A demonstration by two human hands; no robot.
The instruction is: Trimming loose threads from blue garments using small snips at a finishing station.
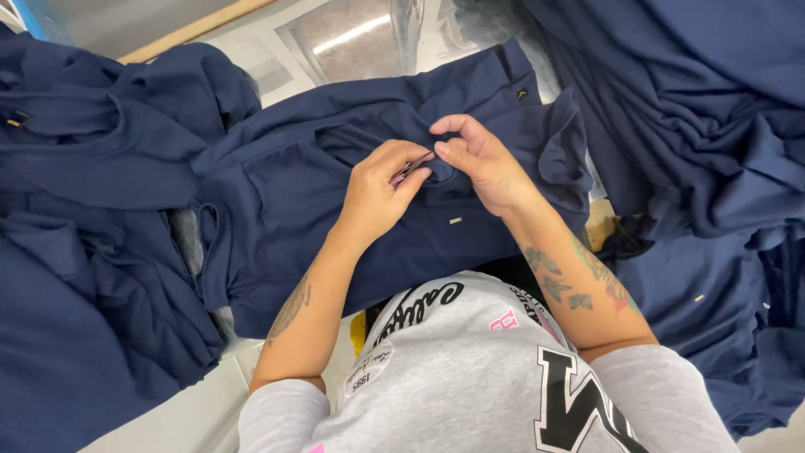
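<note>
Far left of the fingers: a heap of navy garments [75, 252], folded and crumpled, covering the pale table [180, 415] whose bare edge shows below it. Centre: one navy garment [285, 210] spread flat under both hands, a small metal fastener [455, 221] on it just below the fingers and a dark button [522, 93] up and right of them. Left hand [377, 195]: fingers closed around a small slim tool [414, 166], its tip lying against a bunched spot of the cloth directly between the two hands; whether it is snips or tweezers cannot be told. Right hand [480, 164]: thumb and forefinger pinched together on that same fold of fabric, remaining fingers curled loosely behind. Right of the fingers: a second pile of navy cloth [704, 126], rising to the upper corner and falling toward the grey sweatshirt [470, 377] below.
</note>
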